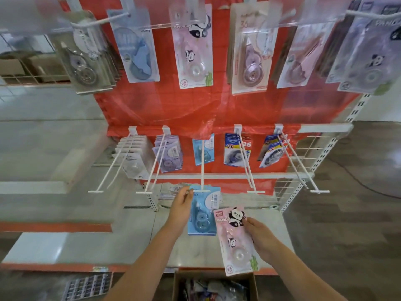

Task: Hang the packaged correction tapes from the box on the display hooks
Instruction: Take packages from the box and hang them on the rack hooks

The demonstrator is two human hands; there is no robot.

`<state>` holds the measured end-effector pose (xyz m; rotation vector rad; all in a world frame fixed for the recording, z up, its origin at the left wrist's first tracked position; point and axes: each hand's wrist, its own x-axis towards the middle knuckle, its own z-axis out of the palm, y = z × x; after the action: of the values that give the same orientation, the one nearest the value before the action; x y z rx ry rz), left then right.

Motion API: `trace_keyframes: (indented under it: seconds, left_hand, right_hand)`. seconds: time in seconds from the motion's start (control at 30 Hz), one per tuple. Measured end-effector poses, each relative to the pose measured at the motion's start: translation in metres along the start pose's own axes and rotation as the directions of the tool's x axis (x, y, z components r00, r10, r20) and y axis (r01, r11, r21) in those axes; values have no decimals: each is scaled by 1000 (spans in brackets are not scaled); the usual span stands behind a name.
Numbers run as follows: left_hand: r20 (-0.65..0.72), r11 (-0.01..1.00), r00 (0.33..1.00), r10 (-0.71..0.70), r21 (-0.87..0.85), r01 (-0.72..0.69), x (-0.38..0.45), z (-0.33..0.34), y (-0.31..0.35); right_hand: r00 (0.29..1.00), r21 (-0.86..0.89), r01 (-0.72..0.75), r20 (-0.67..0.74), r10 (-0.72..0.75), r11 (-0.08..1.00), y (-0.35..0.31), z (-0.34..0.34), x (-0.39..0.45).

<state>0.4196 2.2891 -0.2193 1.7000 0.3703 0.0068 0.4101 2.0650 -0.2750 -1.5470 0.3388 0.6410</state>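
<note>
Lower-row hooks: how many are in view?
5, left to right: first, second, middle at the blue pack, fourth, fifth. Others may be hidden.

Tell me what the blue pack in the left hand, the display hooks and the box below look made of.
Blue pack: glossy printed card, seemingly under a clear plastic blister.
Display hooks: thin rods, likely white-coated metal wire.
Box: plain brown, matte, probably corrugated cardboard.
</note>
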Motion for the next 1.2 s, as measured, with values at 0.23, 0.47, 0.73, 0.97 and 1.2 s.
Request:
trace_keyframes:
  seconds: [0.23, 0.47, 0.73, 0.97, 1.2]
  left_hand:
    - [10, 992, 998, 54, -111, -53, -5, -3, 4]
    - [-10, 994, 995, 99, -41, -99, 4, 2, 1]
    - [-47, 985, 984, 171, -20, -172, 5, 3, -7]
    - [-111, 980, 975, 193, 59, -188, 19, 2, -9]
    - [-152, 980, 976, 157, 148, -135, 71, 12, 3]
  right_hand:
    - [1000, 9, 11, 9, -11, 1000, -6, 8, 1]
    - [1000, 19, 11, 10, -11, 1000, -4, 5, 2]
    - [1000, 32, -6, 0, 6, 999, 0, 6, -6]
    - [1000, 67, 19, 0, -19, 998, -6, 8, -14]
    - [998, 78, 38, -43, -35, 996, -4, 7, -17]
